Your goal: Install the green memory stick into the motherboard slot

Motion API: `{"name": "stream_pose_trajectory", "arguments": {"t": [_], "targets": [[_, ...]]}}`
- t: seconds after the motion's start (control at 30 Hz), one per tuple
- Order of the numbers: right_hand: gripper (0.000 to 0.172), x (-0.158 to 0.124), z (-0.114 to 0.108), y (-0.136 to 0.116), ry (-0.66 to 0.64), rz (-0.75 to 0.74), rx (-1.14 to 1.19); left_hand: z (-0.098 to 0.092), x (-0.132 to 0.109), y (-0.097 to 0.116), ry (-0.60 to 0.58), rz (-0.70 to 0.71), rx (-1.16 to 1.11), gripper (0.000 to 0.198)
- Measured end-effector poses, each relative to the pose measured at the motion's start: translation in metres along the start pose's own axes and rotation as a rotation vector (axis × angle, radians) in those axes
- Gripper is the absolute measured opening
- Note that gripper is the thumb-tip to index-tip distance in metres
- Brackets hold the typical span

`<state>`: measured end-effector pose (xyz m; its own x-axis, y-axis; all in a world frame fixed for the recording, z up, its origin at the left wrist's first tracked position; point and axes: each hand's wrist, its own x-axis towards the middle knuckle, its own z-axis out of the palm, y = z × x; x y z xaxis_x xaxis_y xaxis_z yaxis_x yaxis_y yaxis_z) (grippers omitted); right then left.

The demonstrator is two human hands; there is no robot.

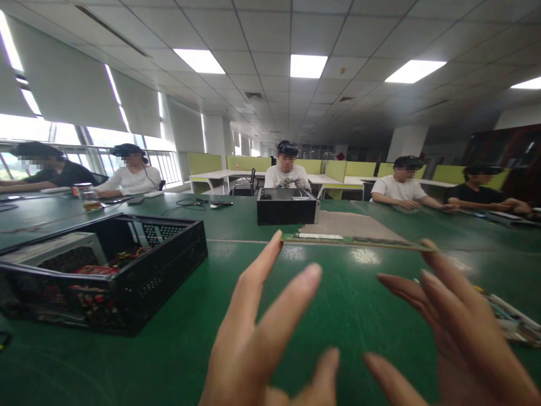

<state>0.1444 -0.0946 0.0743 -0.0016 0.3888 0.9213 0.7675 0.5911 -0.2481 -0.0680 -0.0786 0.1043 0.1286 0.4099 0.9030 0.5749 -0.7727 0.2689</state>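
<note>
A thin green circuit board point(355, 242), seen nearly edge-on, spans the gap between my two hands above the green table. My left hand point(270, 332) touches its left end with a fingertip, other fingers spread. At the right end, a fingertip of my right hand point(456, 321) meets the board, and the remaining fingers are apart. The board looks held up between these two fingertips. On the left stands an open black computer case point(169, 270) with a metal power supply point(67, 254) and red parts inside.
Across the green table point(236, 276) a person in white works behind another black case point(287, 211). Flat cardboard point(355, 224) lies beside that case. Loose parts point(515, 318) are at the right. A jar point(91, 198) and cables point(186, 204) lie farther back. More people sit on both sides.
</note>
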Motion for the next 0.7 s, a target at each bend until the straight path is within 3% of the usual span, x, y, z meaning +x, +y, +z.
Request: {"name": "stream_pose_trajectory", "arguments": {"t": [0.07, 0.2, 0.3, 0.4, 0.47, 0.57, 0.7], "targets": [[0.061, 0.006, 0.005, -0.004, -0.006, 0.131, -0.009, 0.009, 0.002, -0.012, -0.016, -0.030, 0.016, 0.068], [0.025, 0.009, 0.013, 0.003, -0.050, 0.324, 0.043, 0.026, -0.004, -0.039, -0.198, -0.224, -0.026, 0.031], [0.025, 0.009, 0.017, 0.011, -0.117, 0.545, 0.195, 0.033, -0.005, -0.044, -0.492, -0.379, -0.152, 0.035], [0.032, 0.008, 0.019, 0.015, -0.136, 0.704, 0.312, 0.038, -0.008, -0.039, -0.711, -0.375, -0.168, 0.030], [0.034, 0.008, 0.020, 0.016, -0.156, 0.723, 0.371, 0.042, -0.011, -0.035, -0.802, -0.339, -0.139, 0.017], [0.033, 0.006, 0.022, 0.017, -0.257, 0.651, 0.447, 0.048, -0.015, -0.029, -0.901, -0.324, -0.146, 0.015], [0.029, 0.004, 0.025, 0.021, -0.373, 0.535, 0.389, 0.052, -0.017, -0.028, -0.936, -0.289, -0.101, 0.013]]}}
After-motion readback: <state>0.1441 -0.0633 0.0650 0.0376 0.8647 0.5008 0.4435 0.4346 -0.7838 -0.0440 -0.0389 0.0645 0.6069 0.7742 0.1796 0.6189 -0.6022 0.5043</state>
